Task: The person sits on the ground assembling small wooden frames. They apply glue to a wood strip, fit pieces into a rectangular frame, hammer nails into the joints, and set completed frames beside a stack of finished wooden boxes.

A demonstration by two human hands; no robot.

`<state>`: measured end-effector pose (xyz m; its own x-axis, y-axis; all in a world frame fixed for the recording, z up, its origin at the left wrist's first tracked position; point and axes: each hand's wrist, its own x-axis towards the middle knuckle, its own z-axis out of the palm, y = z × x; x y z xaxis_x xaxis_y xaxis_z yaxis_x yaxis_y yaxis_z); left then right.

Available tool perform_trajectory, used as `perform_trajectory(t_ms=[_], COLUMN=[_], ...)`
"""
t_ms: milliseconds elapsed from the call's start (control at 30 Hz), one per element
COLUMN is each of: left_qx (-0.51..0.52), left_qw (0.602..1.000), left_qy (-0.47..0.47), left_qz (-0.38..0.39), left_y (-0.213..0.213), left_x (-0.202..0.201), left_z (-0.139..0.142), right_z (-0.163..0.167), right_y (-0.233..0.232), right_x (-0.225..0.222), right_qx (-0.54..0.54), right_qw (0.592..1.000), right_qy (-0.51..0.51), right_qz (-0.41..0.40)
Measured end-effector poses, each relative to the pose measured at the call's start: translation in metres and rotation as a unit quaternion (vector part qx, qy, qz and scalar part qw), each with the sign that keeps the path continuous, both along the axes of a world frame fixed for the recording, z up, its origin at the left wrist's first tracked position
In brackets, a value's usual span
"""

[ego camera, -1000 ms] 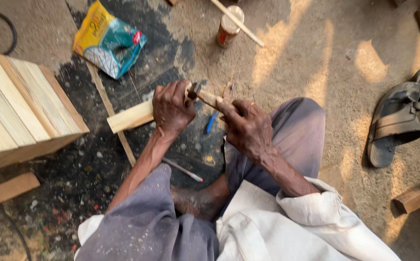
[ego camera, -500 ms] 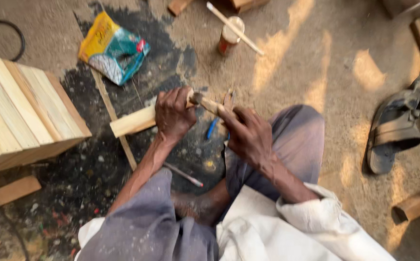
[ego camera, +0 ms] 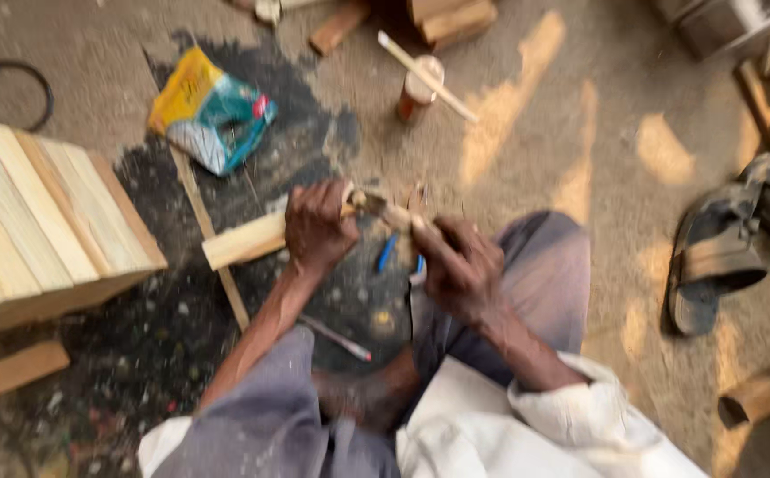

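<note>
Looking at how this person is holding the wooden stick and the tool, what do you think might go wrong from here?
The left hand grips the wooden stick right beside the tool that the right hand holds, so a slip could catch the fingers. The work is done over the bent legs, which a slip might also reach. The small can, with a stick balanced across it, could tip if bumped.

crate (ego camera: 44, 221) left – sandal (ego camera: 712, 265) right, packet (ego camera: 212, 111) beyond

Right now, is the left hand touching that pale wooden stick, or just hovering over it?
Touching. The head view shows the left hand wrapped around the pale wooden stick, its fingers closed over the stick's end with no gap showing.
</note>
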<state>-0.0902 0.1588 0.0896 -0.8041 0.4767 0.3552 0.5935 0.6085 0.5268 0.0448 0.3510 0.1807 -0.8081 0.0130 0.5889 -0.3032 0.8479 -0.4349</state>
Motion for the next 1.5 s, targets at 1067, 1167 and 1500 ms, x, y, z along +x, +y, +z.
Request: perform_trajectory(t_ms=[1067,1167,1500], left_qx=[-0.026,-0.043,-0.009], left_qw=[1.0,0.997,1.0], left_qy=[0.012,-0.067,0.002], left_qz=[0.002,-0.012,-0.005], left_y=[0.0,-0.002,-0.005], left_x=[0.001,0.001,0.0], left_z=[0.014,0.011,0.005], right_z=[0.0,0.003,-0.012], right_y=[-0.001,-0.004,-0.005], right_x=[-0.009,-0.007,-0.015], right_qx=[0.065,0.077,0.019], right_qw=[0.993,0.988,1.0], right_qy=[-0.102,-0.132,-0.014], right_qz=[0.007,0.006,-0.001])
